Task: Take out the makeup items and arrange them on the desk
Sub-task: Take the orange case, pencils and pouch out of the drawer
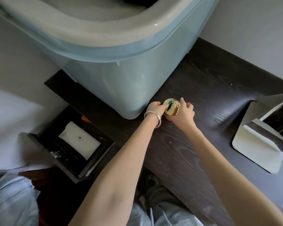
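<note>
Both hands pinch a gold compact (171, 106) by its rim: left hand (155, 108) on its left edge, right hand (184, 112) on its right, low over the desk (194, 88) beside the blue tub (121, 75). Early stage: no other makeup laid out. Compact is round, no long axis; lid faces up.

— What are the hands on?
— A round gold compact (171, 106) on the dark bench (178, 144), just beside the pale blue tub (114, 75). The left hand (155, 109), bangles (153, 119) at the wrist, curls fingers over its edge; the right hand (184, 112) holds its other side.
— Anything left of that?
— An open drawer (69, 147) with a white pouch (79, 141) inside.
</note>
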`<state>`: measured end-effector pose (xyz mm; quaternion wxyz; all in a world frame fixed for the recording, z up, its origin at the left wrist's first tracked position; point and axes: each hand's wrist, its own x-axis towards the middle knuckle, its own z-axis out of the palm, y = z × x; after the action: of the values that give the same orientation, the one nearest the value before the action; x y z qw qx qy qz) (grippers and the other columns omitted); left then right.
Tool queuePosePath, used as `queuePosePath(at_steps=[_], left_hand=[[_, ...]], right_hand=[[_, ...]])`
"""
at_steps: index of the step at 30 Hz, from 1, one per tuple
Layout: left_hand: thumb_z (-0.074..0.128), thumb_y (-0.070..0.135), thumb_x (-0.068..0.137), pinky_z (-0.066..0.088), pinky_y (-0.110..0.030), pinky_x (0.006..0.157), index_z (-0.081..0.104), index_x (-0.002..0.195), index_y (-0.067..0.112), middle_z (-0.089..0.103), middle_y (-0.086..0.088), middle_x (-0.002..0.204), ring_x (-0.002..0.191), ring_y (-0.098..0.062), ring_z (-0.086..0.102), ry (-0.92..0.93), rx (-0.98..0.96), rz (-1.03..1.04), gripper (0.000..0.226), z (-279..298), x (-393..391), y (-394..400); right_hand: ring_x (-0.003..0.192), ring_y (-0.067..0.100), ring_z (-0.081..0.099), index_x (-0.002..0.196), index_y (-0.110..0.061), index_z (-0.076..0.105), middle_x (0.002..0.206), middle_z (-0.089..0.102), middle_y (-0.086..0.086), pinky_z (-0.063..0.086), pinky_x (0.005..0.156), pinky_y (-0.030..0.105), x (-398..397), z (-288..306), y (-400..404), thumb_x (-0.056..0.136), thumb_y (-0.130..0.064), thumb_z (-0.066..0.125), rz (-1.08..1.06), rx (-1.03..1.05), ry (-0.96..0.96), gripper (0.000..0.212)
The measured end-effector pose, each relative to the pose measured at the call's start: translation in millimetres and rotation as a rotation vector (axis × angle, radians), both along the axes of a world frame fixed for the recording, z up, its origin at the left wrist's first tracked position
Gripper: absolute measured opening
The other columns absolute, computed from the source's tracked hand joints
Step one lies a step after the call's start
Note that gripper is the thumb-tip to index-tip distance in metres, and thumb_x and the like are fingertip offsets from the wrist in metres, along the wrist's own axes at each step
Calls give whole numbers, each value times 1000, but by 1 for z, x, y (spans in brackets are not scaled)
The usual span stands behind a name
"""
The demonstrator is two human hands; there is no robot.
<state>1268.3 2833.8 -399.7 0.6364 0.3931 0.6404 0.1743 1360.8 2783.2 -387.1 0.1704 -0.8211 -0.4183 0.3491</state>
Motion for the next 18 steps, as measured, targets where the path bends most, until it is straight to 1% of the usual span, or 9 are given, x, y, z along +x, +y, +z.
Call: queuePosePath(at_steps=[2, 3, 5, 6, 9, 11, 13, 16, 18], left_hand=[[61, 22, 86, 42, -42, 105, 45, 136, 9, 48, -7, 138, 125, -24, 47, -22, 17, 46, 54, 9, -17, -10], [61, 21, 87, 42, -39, 104, 47, 135, 8, 51, -7, 133, 120, -22, 49, -43, 13, 60, 51, 12, -28, -15], [58, 17, 90, 45, -33, 94, 54, 125, 12, 57, -3, 108, 97, -17, 54, -71, -7, 72, 36, 18, -54, -29], [58, 16, 90, 44, -31, 88, 57, 120, 15, 55, 0, 100, 91, -14, 53, -83, -16, 88, 31, 20, -69, -37], [57, 9, 88, 45, -30, 91, 59, 121, 12, 58, 0, 110, 105, -15, 55, -71, 17, 202, 33, 12, -119, -57], [57, 8, 87, 46, -36, 98, 59, 119, 12, 59, -2, 114, 111, -18, 56, -30, 34, 318, 32, 7, -157, -69], [57, 9, 86, 46, -38, 100, 60, 117, 14, 59, -3, 115, 111, -20, 55, 0, 11, 428, 32, 3, -196, -78], [57, 9, 85, 47, -40, 99, 60, 112, 17, 61, -8, 118, 110, -23, 57, 1, -18, 538, 28, -2, -250, -86], [57, 9, 86, 46, -41, 100, 60, 108, 18, 62, -7, 116, 109, -21, 58, -7, -11, 603, 24, -5, -282, -88]], right_hand=[[136, 37, 16, 149, -11, 19, 150, 18, 17, 22, 110, 43, -13, 14, -13, 80, -19, 73, 12, 131, -54, 87], [136, 35, 18, 147, -10, 23, 149, 21, 15, 23, 110, 41, -22, 22, -21, 80, -17, 72, 25, 188, -54, 83], [134, 30, 24, 144, -11, 30, 146, 29, 13, 27, 110, 39, -47, 32, -37, 80, -17, 72, 92, 246, 9, 77], [134, 28, 29, 143, -11, 33, 144, 33, 12, 30, 111, 40, -63, 33, -42, 79, -17, 72, 146, 258, 53, 75], [128, 25, 39, 140, -11, 40, 137, 41, 11, 39, 105, 42, -113, 25, -50, 78, -16, 72, 297, 258, 134, 70], [126, 25, 42, 139, -12, 41, 136, 40, 10, 41, 104, 40, -148, 19, -52, 78, -15, 73, 375, 226, 157, 69], [124, 25, 44, 139, -11, 40, 135, 39, 10, 42, 104, 35, -182, 12, -51, 79, -12, 72, 435, 202, 195, 68], [124, 22, 46, 139, -9, 40, 135, 40, 9, 40, 100, 21, -230, 1, -49, 80, -9, 71, 503, 167, 258, 67], [125, 20, 46, 141, -10, 39, 138, 39, 8, 38, 97, 19, -260, -7, -45, 81, -11, 71, 544, 122, 275, 68]])
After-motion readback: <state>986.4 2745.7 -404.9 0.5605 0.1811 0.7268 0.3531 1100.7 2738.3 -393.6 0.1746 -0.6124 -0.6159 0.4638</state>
